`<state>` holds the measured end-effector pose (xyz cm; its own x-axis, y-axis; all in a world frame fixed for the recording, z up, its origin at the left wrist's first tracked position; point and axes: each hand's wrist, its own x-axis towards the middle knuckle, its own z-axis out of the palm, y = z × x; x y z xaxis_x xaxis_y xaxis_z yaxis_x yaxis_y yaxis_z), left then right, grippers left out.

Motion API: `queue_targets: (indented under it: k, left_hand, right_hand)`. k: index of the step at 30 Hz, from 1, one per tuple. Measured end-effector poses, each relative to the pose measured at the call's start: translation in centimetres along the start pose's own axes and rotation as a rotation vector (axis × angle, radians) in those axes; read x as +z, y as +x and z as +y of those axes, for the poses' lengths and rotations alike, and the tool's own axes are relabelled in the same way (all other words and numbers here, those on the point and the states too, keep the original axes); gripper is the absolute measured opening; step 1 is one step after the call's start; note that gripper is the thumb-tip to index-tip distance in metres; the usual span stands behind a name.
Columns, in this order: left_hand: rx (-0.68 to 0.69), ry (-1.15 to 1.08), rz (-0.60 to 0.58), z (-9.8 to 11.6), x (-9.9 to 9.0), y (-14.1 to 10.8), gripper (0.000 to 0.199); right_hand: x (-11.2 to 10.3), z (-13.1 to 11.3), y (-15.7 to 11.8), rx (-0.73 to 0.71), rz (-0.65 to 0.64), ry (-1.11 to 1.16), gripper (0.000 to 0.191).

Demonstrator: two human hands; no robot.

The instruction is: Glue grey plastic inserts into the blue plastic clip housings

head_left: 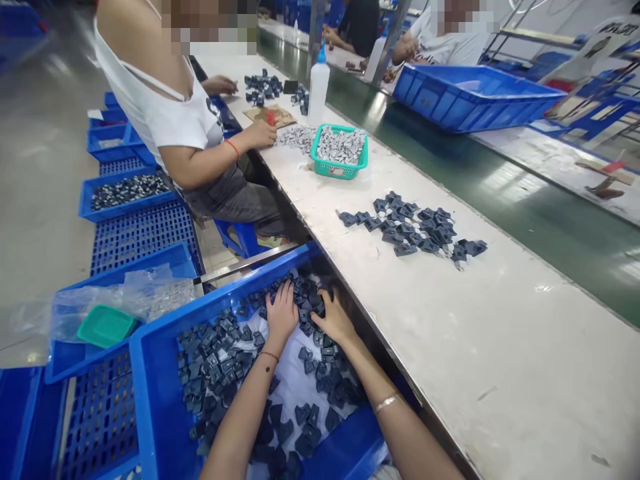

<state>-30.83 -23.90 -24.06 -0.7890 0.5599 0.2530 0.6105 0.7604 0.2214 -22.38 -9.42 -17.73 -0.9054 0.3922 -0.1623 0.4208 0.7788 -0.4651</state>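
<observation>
Both hands reach into a large blue plastic crate [143,373] holding many small dark grey moulded plastic parts [215,353] on white sheeting [293,373]. My left hand [283,315] lies palm down on the parts near the crate's far end, its fingers stretched out. To its right, my right hand [336,319] has its thumb and fingers apart, curved around loose parts by the crate's table-side wall. No part is clearly gripped in either hand. More of the same dark parts [410,223] lie in a loose pile on the white worktable [480,347], some with whitish bits among them.
A green basket [340,167] of small pale pieces and a white squeeze bottle [319,87] stand farther along the table. A co-worker [185,127] sits at the left. A blue bin [465,100] is beyond the green conveyor strip [525,220]. Crates on slatted pallets [145,233] line the left.
</observation>
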Motion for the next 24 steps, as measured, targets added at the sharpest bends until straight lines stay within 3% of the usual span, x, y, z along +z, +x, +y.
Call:
queue_targets:
  k: [7,11,14,19,21,24]
  left_hand:
    - [-0.006,-0.061,-0.030,0.1,-0.1,0.0,0.043]
    - [-0.002,-0.104,-0.032,0.2,0.2,-0.1,0.045]
    - [0.007,-0.142,-0.046,0.2,0.4,-0.2,0.047]
    - [0.066,-0.197,-0.080,0.1,0.5,-0.4,0.053]
    - [0.106,-0.215,-0.091,0.1,0.5,-0.4,0.054]
    - [0.123,-0.228,-0.093,0.1,0.5,-0.4,0.053]
  right_hand:
    - [1.3,-0.9,-7.1,-0.069,-0.287,-0.058,0.035]
    - [0.4,-1.8,-9.7,-0.201,-0.432,0.020,0.029]
    - [-0.9,-0.7,-8.5,-0.188,-0.376,0.059,0.028]
    - [-1.5,3.1,-2.3,0.147,-0.027,-0.081,0.067]
    - [-1.1,4.2,-0.6,0.248,-0.001,-0.147,0.070]
    - [-0.6,4.5,-0.8,0.294,-0.033,-0.228,0.057]
